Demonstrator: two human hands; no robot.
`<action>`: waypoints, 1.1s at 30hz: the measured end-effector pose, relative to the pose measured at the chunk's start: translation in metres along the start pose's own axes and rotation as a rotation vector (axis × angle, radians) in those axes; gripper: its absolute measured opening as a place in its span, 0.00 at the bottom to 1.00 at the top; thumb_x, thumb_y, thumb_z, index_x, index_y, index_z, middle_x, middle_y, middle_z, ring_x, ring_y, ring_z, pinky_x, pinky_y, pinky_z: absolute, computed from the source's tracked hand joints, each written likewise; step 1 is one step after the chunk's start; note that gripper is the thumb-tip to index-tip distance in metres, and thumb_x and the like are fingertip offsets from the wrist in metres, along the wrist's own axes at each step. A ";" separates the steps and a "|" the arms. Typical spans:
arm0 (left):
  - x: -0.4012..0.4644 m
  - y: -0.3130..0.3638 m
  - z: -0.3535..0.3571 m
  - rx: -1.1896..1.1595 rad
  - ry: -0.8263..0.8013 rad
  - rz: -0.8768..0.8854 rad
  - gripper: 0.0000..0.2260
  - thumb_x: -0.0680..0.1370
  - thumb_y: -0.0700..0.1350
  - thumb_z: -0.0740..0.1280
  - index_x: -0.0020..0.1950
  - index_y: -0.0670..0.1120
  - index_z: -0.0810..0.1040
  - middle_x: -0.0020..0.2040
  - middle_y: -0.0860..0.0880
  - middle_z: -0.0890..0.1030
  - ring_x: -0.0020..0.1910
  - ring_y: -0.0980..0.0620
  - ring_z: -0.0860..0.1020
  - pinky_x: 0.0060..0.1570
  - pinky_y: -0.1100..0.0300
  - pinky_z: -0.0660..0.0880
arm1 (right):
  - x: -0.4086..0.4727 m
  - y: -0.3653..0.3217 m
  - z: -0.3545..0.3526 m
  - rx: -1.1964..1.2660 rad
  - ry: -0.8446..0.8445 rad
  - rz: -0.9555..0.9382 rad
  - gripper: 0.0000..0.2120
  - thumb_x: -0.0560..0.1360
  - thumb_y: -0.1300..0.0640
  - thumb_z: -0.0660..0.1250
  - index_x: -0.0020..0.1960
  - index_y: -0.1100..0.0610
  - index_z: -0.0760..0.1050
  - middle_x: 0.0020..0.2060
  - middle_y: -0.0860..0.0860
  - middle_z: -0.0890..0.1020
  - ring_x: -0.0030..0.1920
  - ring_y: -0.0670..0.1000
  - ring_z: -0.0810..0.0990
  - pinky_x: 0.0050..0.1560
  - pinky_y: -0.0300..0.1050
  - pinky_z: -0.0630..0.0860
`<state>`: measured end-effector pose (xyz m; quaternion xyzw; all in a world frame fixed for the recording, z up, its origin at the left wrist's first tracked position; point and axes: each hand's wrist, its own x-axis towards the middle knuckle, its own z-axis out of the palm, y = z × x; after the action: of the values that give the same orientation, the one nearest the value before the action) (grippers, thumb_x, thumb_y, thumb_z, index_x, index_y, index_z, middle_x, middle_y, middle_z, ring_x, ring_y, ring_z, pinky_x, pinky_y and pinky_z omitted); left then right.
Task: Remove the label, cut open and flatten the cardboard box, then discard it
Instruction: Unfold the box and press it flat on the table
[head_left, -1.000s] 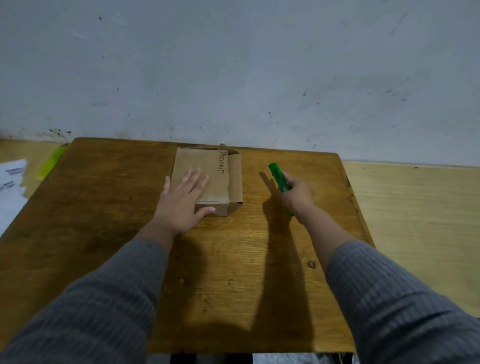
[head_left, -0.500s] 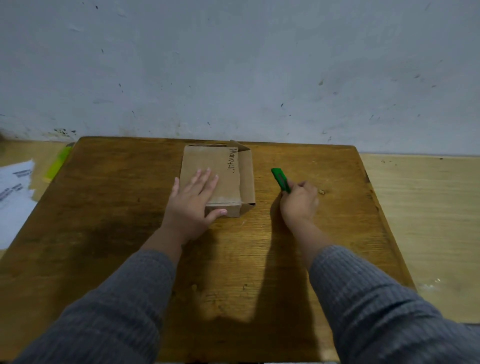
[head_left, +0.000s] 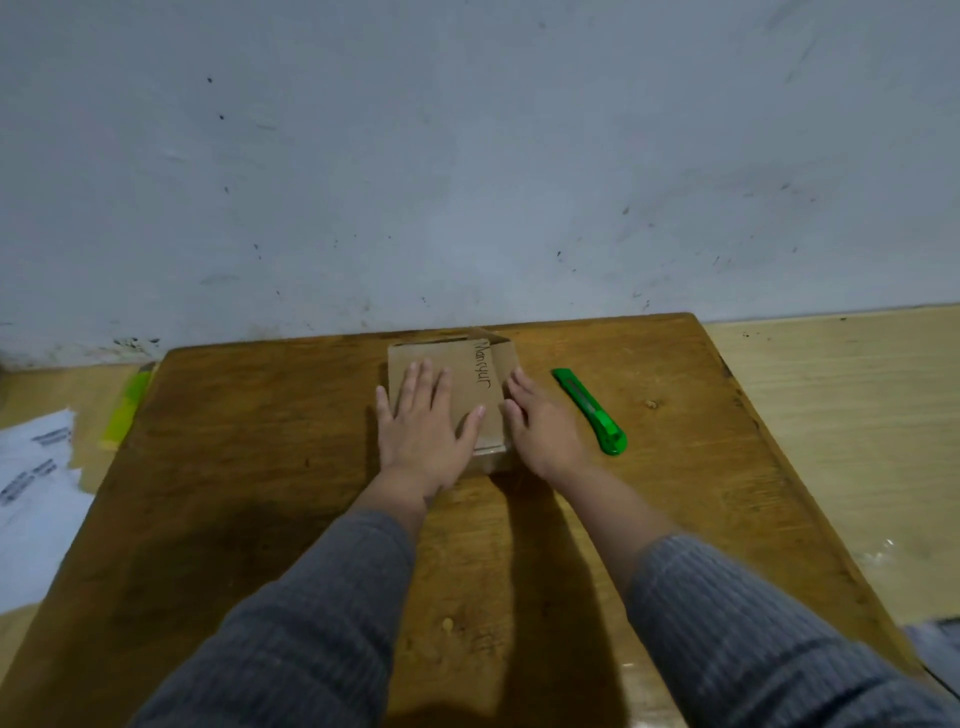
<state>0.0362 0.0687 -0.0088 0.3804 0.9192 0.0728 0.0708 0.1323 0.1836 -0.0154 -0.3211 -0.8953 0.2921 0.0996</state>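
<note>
A small brown cardboard box (head_left: 475, 387) with handwriting on its top lies at the far middle of the wooden table (head_left: 260, 493). My left hand (head_left: 423, 431) lies flat on the box's top with fingers spread. My right hand (head_left: 540, 428) rests with straight fingers against the box's right side. A green utility knife (head_left: 589, 410) lies on the table just right of my right hand, apart from it. I see no label on the box's visible faces.
A grey wall stands right behind the table. On the floor at the left lie white printed papers (head_left: 31, 483) and a yellow-green object (head_left: 124, 410). Light wooden flooring (head_left: 857, 441) lies right of the table.
My right hand has let go of the green knife, which now lies on the table, and has moved left to the box's right side. My left hand stays on the box.
</note>
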 end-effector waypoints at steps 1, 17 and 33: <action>0.002 -0.001 0.001 0.004 -0.037 -0.002 0.34 0.78 0.67 0.43 0.79 0.50 0.44 0.80 0.49 0.41 0.78 0.50 0.39 0.74 0.40 0.39 | -0.002 0.000 0.003 -0.005 -0.009 0.006 0.22 0.82 0.52 0.53 0.74 0.57 0.62 0.76 0.50 0.60 0.75 0.51 0.60 0.76 0.49 0.56; -0.035 -0.081 -0.004 0.062 -0.040 0.109 0.44 0.70 0.76 0.42 0.79 0.51 0.40 0.79 0.51 0.37 0.77 0.52 0.37 0.73 0.37 0.39 | -0.048 -0.028 0.036 -0.256 -0.096 0.201 0.28 0.80 0.40 0.50 0.77 0.44 0.48 0.76 0.52 0.61 0.75 0.55 0.58 0.73 0.56 0.56; -0.057 -0.095 -0.008 0.099 -0.044 0.089 0.48 0.66 0.77 0.37 0.79 0.50 0.39 0.79 0.50 0.37 0.77 0.51 0.36 0.72 0.36 0.39 | -0.076 -0.004 0.022 -0.645 -0.198 0.260 0.55 0.64 0.20 0.45 0.77 0.54 0.38 0.77 0.49 0.37 0.76 0.55 0.32 0.66 0.69 0.28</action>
<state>0.0094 -0.0391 -0.0142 0.4253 0.9021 0.0221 0.0690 0.1809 0.1234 -0.0302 -0.4173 -0.8985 0.0343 -0.1321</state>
